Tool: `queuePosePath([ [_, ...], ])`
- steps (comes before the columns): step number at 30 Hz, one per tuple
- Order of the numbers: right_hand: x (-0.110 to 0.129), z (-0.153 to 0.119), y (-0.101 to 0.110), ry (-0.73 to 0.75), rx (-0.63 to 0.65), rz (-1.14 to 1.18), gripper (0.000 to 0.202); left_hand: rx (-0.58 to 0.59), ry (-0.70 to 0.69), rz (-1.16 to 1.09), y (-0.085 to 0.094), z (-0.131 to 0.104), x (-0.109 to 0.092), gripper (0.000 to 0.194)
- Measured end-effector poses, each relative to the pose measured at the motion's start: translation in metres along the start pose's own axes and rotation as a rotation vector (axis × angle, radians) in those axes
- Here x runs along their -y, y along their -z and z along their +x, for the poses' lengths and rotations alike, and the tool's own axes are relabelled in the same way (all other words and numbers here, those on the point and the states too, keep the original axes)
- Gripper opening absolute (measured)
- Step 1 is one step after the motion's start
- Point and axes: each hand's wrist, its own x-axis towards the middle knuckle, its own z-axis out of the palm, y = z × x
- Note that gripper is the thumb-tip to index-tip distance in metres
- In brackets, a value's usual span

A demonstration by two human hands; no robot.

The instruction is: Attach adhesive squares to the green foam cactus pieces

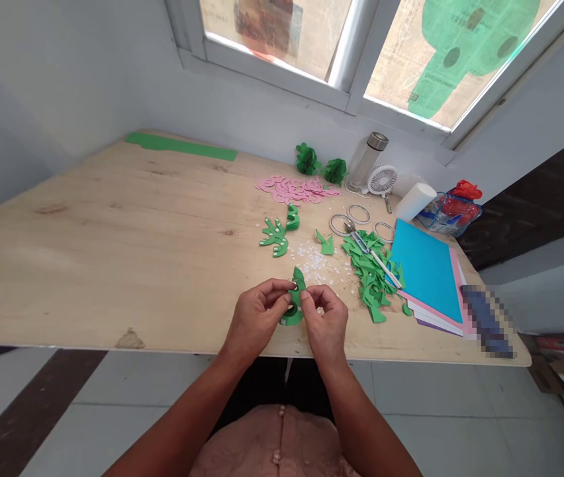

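My left hand (258, 317) and my right hand (326, 319) are close together at the table's front edge, pinching a green paper cutout (298, 277) between thumbs and fingers. Its lower part curves below my fingertips and bears a pale square. Just beyond lie several curved green cutouts (273, 232) with small white squares on them, beside a short stack of green pieces (292, 217). Small white bits (314, 264) are scattered to the right of these, around a green scrap (326, 243). My fingers hide part of the held cutout.
At right, green scraps (374, 291) lie under scissors (356, 237) and a white pen-like stick (386, 269), near tape rings (359, 213) and blue sheets (425, 271). Pink cutouts (294, 190), green paper balls (306, 159), a bottle (367, 162) and a fan (382, 179) stand farther back.
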Motion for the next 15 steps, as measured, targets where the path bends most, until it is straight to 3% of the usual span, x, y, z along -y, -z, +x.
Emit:
queuePosePath([
  [9, 0.0018, -0.0019, -0.0004, 0.001, -0.003, -0.016, 0.013, 0.048, -0.044, -0.006, 0.0004, -0.0018, 0.0023, 0.024],
  [15, 0.0030, -0.0029, 0.0000, 0.022, 0.003, -0.035, 0.014, 0.020, -0.027, 0.014, -0.0003, -0.0023, 0.0004, 0.026],
])
